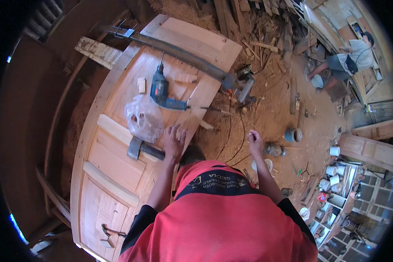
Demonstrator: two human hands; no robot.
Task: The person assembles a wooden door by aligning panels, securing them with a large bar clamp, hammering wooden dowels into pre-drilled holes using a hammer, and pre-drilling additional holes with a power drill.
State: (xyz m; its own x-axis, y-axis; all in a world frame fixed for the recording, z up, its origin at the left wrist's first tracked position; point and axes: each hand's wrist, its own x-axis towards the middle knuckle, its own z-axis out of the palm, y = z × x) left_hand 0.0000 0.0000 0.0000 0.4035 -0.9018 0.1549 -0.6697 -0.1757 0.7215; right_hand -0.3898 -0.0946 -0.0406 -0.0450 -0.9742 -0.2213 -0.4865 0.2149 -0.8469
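Observation:
A panelled wooden door (pixel 113 153) lies flat on my left. My left hand (pixel 174 139) rests on its near edge with fingers spread, beside a clear plastic bag (pixel 143 120) whose contents I cannot make out. A grey-headed hammer (pixel 136 147) lies by that wrist, its dark handle running under my forearm. Farther up the door lies a blue power drill (pixel 160 87) with a bit fitted, next to a small wood block (pixel 141 85). Out over the floor, my right hand (pixel 256 139) has its fingers pinched together; anything between them is too small to tell.
A long metal bar clamp (pixel 183 59) crosses the door's far part. Near my left elbow lies a claw hammer (pixel 112 231). Wood scraps (pixel 266 46) and cords litter the floor, with a tin can (pixel 293 135) at right. Another person (pixel 358 56) sits at far right.

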